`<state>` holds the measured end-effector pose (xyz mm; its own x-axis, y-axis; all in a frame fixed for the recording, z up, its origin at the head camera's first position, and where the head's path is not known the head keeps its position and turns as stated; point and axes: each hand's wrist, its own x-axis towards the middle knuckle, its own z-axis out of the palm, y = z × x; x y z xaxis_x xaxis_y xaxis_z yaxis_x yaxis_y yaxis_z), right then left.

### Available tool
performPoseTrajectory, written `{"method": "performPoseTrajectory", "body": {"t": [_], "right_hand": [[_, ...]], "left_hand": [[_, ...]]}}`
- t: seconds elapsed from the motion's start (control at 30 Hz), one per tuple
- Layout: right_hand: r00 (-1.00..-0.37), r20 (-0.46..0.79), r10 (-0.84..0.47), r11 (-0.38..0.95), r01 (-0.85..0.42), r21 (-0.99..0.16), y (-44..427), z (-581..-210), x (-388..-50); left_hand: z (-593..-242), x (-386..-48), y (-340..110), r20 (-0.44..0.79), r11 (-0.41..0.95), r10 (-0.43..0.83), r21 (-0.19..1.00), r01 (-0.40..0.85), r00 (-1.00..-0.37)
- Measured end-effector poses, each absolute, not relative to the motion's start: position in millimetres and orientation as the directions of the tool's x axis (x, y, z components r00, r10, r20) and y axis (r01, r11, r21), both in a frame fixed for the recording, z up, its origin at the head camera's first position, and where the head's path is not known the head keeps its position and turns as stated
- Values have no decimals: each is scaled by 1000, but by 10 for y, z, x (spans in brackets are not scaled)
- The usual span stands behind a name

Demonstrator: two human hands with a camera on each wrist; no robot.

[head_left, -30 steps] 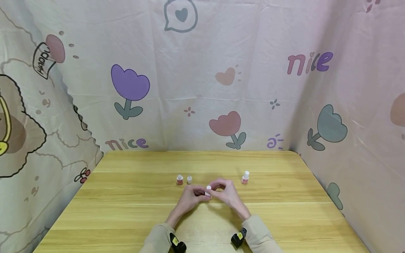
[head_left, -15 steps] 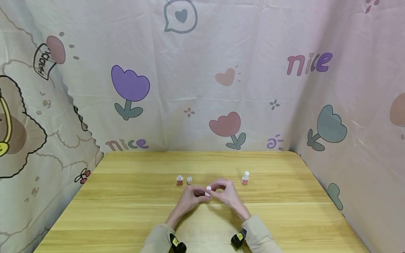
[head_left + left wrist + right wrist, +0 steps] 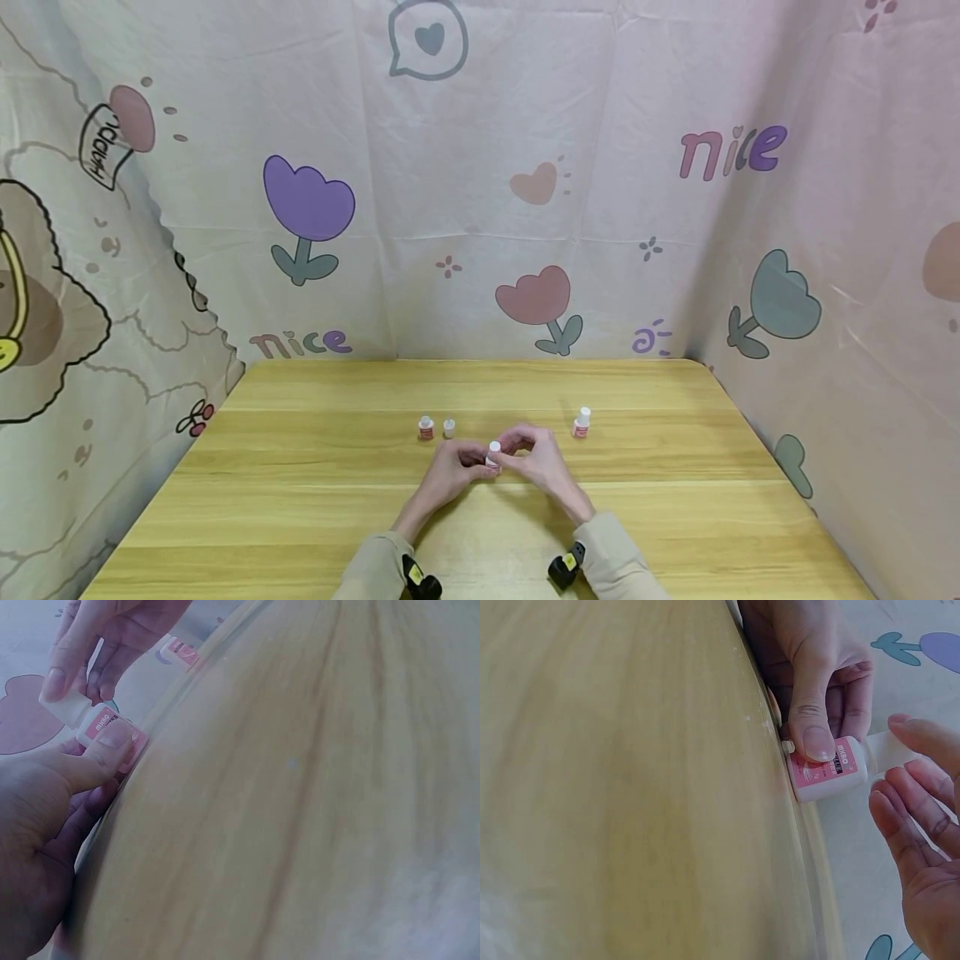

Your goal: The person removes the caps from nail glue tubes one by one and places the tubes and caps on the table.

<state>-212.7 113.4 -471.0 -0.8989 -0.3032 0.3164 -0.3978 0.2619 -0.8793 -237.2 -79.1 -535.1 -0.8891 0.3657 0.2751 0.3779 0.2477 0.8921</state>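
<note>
Held pink-labelled bottle [image 3: 829, 774] in left grip [image 3: 454, 465]; atop this bottle, pinched its white cap [image 3: 886, 751] in right grip [image 3: 537, 455].

Here's your left forearm [image 3: 372, 565] slanting forward and inward, your right forearm [image 3: 619, 557] mirroring it! Your left hand [image 3: 456, 463] grips low, thumb pressed flat; your right hand [image 3: 539, 457] pinches just above, thumb facing its bent fingers [image 3: 898, 815], the two hands close together in front of you.
</note>
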Motion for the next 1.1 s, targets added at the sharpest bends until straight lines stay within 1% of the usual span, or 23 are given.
{"method": "performPoseTrajectory", "body": {"t": [0.13, 0.3, 0.6, 0.87, 1.1], "right_hand": [[-900, 319, -297, 271, -399, -876, 1132, -4720, -2129], [-887, 351, -299, 258, -430, -865, 1124, -4735, -2128], [-871, 363, -330, 222, -446, -867, 1121, -4734, -2120], [-897, 306, -319, 255, -392, -884, 1123, -4694, -2110], [-891, 332, -311, 269, -417, -868, 1126, -4693, -2115]], "left_hand": [[-5356, -2369, -794, 277, 242, 366, 893, 378, -888], [-5365, -2371, -795, 281, 243, 361, 892, 381, -889], [-5395, -2383, -800, 330, 212, 366, 881, 424, -870], [-5376, -2379, -801, 301, 226, 372, 888, 400, -878], [-5352, -2367, -791, 294, 229, 368, 891, 393, -882]]}}
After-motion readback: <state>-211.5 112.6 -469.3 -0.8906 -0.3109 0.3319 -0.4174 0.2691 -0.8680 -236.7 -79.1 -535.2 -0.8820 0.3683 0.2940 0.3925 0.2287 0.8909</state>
